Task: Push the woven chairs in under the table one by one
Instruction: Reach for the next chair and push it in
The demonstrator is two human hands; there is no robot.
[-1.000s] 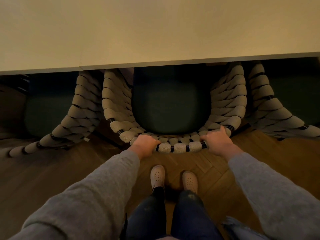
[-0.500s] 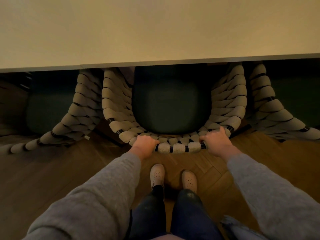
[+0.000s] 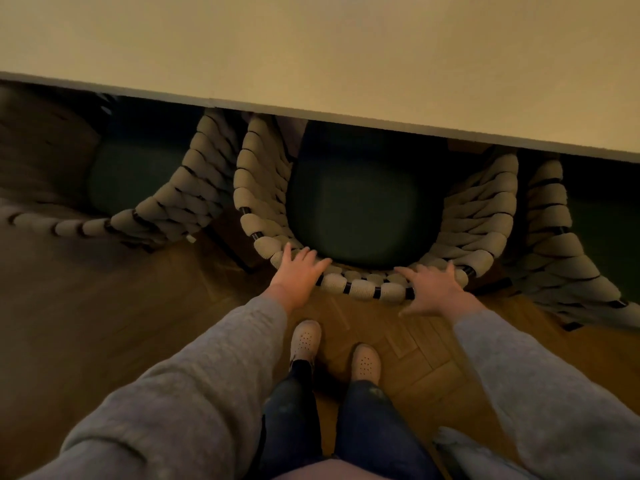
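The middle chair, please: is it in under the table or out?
Partly in: the table covers the front of the chair; its woven back sticks out.

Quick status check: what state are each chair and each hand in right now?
middle chair: seat front under the table, back rim outside it.
left chair: partly under the table, back sticking out.
right chair: partly under the table, back sticking out.
left hand: open, fingers straight on the middle chair's back rim.
right hand: open, fingers spread at the same rim.
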